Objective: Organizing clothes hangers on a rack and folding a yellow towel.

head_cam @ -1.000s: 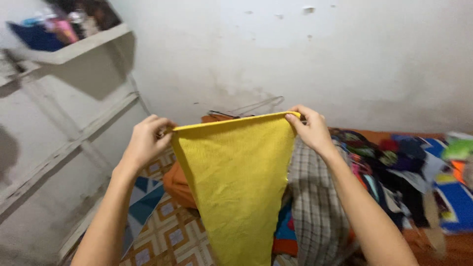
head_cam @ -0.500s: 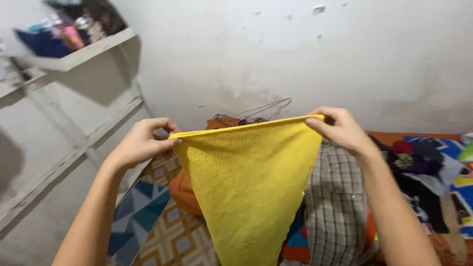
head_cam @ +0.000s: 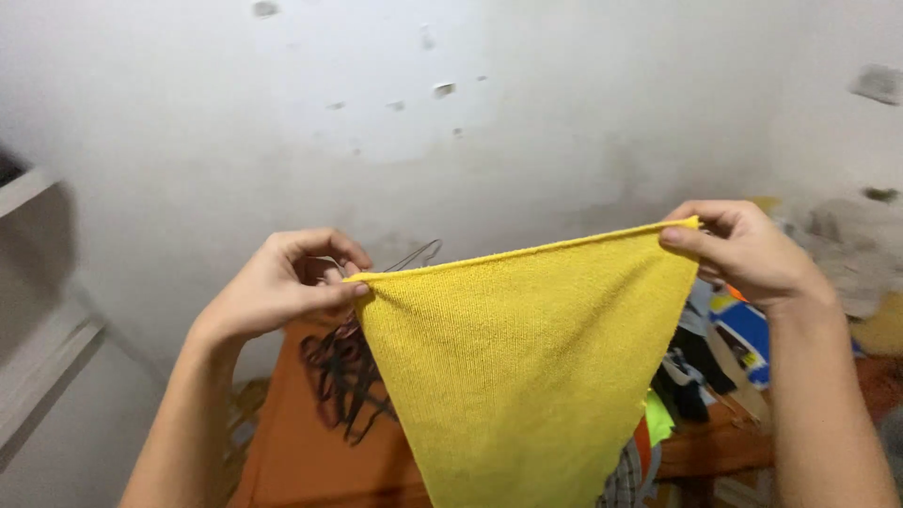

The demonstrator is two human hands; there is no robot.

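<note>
Two hands pinch the top corners of the yellow cloth (head_cam: 527,367): left hand (head_cam: 282,287), right hand (head_cam: 743,252). It hangs stretched before the wall (head_cam: 470,113). A weak pinch may drop one corner.

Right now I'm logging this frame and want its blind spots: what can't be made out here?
Head view only.
- Yellow cloth: its lower tip is cut off by the bottom edge.
- Hangers: partly hidden behind the cloth and left hand; their number can't be told.
- Clothes pile: mostly hidden by the cloth and right hand; single items unclear.
- Shelf: cut off by the left edge.
</note>
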